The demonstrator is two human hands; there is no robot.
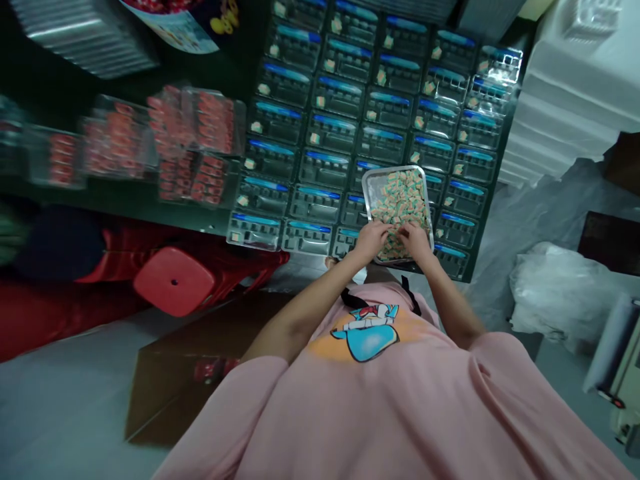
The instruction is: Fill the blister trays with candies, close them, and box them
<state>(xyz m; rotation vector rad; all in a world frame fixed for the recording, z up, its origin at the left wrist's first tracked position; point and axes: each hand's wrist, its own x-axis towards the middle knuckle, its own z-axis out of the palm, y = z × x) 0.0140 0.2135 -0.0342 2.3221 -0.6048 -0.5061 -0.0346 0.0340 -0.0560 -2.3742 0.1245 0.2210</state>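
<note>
Left hand [371, 241] and right hand [415, 239] are reaching, half-curled, over small pieces [406, 193] inside tray [367, 195]; cannot tell if gripping any.

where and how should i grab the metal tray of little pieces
The metal tray is probably best taken by its left and right rims, from both sides together: edges there look exposed, and the little pieces heaped inside favour keeping it level.

Head-height view, facing steeply downward
</note>
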